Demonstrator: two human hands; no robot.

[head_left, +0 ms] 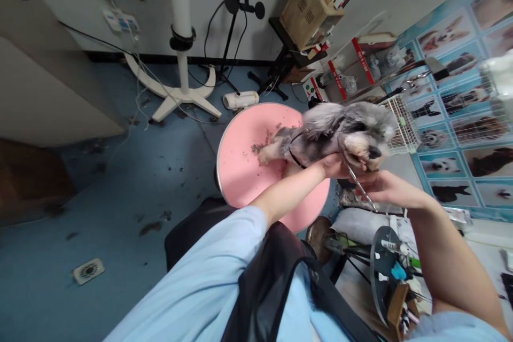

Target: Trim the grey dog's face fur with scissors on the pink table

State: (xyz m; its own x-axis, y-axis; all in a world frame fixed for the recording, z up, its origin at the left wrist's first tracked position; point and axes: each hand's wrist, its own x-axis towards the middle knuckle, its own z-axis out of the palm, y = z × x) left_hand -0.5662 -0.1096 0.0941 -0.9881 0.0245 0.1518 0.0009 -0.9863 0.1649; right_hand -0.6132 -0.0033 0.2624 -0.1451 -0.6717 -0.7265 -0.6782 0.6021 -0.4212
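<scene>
A grey and white dog (320, 131) is on a round pink grooming table (236, 171), its head turned toward the right and a thin dark loop around its body. Under its jaw, my left hand (335, 165) grips the chin fur, the fingers partly hidden by the dog's head. My right hand (387, 188) is just below the muzzle, closed on a pair of metal scissors (363, 191) that lie slantwise beside the chin. Which way the blades point is hard to make out. Clipped grey fur (260, 145) lies on the tabletop near the paws.
A white stand (182, 72) and a black tripod (230, 37) stand by the wall. On the floor lies a white cylindrical device (240, 99). To the right are a wire cage (402, 123) and a round glass side table (379, 272) with small items.
</scene>
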